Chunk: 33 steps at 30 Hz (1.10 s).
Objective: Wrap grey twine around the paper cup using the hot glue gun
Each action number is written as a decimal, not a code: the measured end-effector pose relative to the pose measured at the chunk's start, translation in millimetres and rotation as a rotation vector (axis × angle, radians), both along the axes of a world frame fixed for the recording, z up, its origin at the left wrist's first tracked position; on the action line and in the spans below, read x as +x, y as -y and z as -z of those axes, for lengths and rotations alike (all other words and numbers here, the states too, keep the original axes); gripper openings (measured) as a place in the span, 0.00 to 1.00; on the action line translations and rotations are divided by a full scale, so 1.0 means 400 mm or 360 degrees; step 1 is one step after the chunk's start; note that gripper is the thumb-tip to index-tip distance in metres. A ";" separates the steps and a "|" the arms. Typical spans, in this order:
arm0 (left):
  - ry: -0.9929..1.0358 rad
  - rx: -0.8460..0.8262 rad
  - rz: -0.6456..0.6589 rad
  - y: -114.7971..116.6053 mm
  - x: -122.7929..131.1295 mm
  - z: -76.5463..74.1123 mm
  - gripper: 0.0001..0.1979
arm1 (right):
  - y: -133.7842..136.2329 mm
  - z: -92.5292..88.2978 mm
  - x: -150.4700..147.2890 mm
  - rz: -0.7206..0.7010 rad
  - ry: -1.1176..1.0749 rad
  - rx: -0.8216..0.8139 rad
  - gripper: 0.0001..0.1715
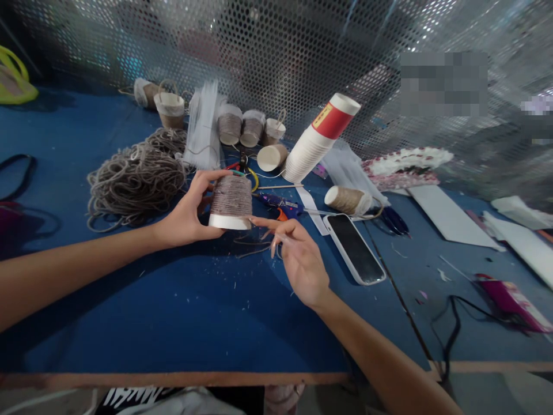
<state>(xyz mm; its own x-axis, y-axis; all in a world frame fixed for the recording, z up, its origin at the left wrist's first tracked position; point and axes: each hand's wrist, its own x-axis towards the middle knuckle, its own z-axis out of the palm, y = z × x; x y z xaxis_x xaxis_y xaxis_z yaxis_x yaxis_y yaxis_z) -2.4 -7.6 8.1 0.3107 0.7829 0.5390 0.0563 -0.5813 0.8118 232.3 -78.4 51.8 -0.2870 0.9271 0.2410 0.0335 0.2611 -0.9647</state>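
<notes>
My left hand (190, 210) grips an upside-down paper cup wrapped in grey-brown cord (231, 202), held just above the blue table (173, 305). Only a white band near the cup's rim shows bare paper. My right hand (298, 256) hovers to the right of the cup with fingers spread, one fingertip touching the white rim. It holds nothing. A big loose heap of the same cord (136, 178) lies left of the cup.
Several cord-wrapped cups (239, 127) stand at the back, with a tilted stack of paper cups (317, 138), a wrapped cup lying on its side (348, 200), a phone (356, 248), a glue gun (280, 204), scissors (393, 219), white card strips (449, 216). A perforated metal screen (276, 52) closes the far side.
</notes>
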 end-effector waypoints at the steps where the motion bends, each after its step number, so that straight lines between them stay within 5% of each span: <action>1: 0.0019 -0.0016 0.0027 0.000 0.000 0.000 0.42 | -0.004 -0.003 -0.003 0.0024 -0.0060 -0.0022 0.18; 14: 0.0110 0.0036 0.0153 -0.009 0.002 -0.002 0.36 | -0.020 0.016 0.012 0.0693 -0.0146 0.0221 0.19; 22: 0.0168 -0.0074 0.0279 -0.009 0.007 0.000 0.36 | 0.024 -0.018 -0.004 0.0021 0.0005 0.0083 0.16; 33: 0.0199 0.0004 0.0279 -0.014 0.001 0.004 0.35 | 0.002 -0.016 -0.010 0.0034 -0.0222 -0.0037 0.20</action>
<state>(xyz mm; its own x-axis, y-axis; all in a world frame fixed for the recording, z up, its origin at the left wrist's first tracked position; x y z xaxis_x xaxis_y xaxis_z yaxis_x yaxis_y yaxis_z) -2.0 -2.2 6.5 0.3729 0.7213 0.5836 -0.1469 -0.5751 0.8048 228.3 -79.1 58.2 -0.2324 0.9384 0.2556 -0.0959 0.2394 -0.9662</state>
